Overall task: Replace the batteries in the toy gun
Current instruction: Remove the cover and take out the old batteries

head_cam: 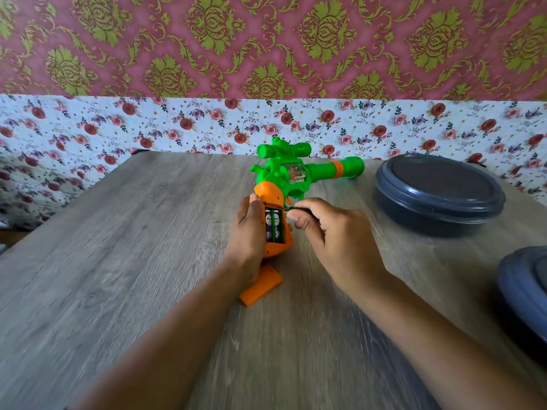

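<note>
Toy gun (291, 173), green with an orange handle and an orange band near the muzzle, lies on the wooden worktop (118, 261), its barrel pointing right and away from the person, its handle toward them. Right of the gun sits a dark round lidded container (438, 196) (its contents are hidden by the lid), and nearer the person on that same side part of a second dark round thing (524, 291) shows at the picture's edge; what it is cannot be told. Just behind the gun's handle, toward the person, an orange battery cover (262, 287) lies loose on the worktop, partly hidden by the left forearm. The handle's compartment stands uncovered, with two dark batteries (273, 226) side by side inside it. The left hand (247, 232) rests along the handle's left side, fingers wrapped against it, its grip holding the gun steady. The right hand (328, 232), just right of the handle, has its grip pinched narrow on a thin dark tool (296, 209) whose tip meets the compartment's upper right edge.
</note>
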### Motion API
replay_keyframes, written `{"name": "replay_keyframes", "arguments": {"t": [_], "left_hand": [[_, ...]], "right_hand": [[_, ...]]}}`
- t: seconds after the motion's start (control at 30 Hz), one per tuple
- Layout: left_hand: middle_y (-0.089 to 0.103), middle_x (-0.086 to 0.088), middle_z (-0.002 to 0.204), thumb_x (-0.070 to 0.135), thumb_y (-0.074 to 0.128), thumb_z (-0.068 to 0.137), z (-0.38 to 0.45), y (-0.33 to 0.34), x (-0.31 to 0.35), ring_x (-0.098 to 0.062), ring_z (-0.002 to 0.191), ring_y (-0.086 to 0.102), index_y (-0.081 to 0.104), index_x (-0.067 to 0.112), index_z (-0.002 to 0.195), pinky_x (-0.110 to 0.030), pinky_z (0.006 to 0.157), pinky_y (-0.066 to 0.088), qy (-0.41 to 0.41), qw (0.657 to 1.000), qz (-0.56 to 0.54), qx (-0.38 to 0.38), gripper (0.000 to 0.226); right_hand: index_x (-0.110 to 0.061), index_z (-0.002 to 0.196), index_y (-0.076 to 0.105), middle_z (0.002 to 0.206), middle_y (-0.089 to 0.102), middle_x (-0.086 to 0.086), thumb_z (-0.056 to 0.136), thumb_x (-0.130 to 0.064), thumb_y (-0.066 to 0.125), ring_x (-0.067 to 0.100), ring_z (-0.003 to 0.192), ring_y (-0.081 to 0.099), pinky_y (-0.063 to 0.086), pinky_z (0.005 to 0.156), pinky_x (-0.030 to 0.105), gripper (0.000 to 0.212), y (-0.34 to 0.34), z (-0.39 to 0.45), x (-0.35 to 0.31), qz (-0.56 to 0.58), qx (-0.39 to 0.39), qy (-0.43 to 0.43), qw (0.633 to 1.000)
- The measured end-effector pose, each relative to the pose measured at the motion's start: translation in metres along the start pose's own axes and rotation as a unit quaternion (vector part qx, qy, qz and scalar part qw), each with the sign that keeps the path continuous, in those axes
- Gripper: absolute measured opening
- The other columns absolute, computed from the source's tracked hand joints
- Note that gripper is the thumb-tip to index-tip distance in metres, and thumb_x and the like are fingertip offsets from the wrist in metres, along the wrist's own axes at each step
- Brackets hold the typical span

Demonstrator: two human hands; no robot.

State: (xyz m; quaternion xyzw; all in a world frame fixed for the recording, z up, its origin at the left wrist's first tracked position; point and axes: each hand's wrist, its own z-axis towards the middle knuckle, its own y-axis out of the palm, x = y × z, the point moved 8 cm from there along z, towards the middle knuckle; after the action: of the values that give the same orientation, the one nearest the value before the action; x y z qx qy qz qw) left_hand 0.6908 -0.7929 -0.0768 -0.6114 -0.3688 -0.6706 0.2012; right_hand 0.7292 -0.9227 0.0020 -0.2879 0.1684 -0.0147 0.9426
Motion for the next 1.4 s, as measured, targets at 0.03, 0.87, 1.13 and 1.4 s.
{"name": "replay_keyframes", "arguments": {"t": [0.03,0.87,1.13,1.4], "left_hand": [[0.063,-0.01,0.087,0.029,0.03,0.101,0.0,0.0,0.0,-0.008,0.054,0.065,0.049,0.008,0.12,-0.024,0.051,0.052,-0.003,1.0,0.0,0.0,0.034],[0.062,-0.014,0.097,0.032,0.03,0.101,0.001,0.006,-0.001,-0.013,0.062,0.066,0.049,0.015,0.116,-0.03,0.06,0.054,0.007,1.0,-0.008,-0.009,0.029],[0.06,-0.011,0.08,0.026,0.031,0.101,0.002,0.008,0.002,-0.015,0.06,0.061,0.049,0.006,0.104,-0.028,0.054,0.051,0.034,0.999,-0.004,-0.019,0.027],[0.058,-0.009,0.076,0.03,0.034,0.099,0.005,0.006,0.003,-0.022,0.07,0.058,0.05,0.012,0.089,-0.037,0.064,0.049,0.061,0.998,0.03,-0.017,0.026]], "right_hand": [[-0.009,0.094,0.068,0.067,0.071,0.006,0.091,-0.038,0.046,0.023,0.053,0.065,0.049,0.045,0.035,0.037,0.0,0.0,0.0,-0.002,0.003,0.0,1.0],[-0.009,0.089,0.069,0.067,0.072,0.006,0.092,-0.041,0.044,0.023,0.059,0.069,0.052,0.049,0.037,0.04,0.0,-0.005,0.011,0.007,0.039,0.05,0.998],[-0.008,0.084,0.064,0.063,0.068,0.009,0.093,-0.046,0.039,0.028,0.054,0.064,0.047,0.045,0.038,0.047,0.007,0.01,0.005,-0.001,0.001,0.01,1.0],[-0.009,0.082,0.065,0.06,0.065,0.007,0.092,-0.039,0.043,0.022,0.051,0.06,0.045,0.044,0.036,0.039,0.02,0.016,0.003,-0.002,-0.042,-0.029,0.999]]}}
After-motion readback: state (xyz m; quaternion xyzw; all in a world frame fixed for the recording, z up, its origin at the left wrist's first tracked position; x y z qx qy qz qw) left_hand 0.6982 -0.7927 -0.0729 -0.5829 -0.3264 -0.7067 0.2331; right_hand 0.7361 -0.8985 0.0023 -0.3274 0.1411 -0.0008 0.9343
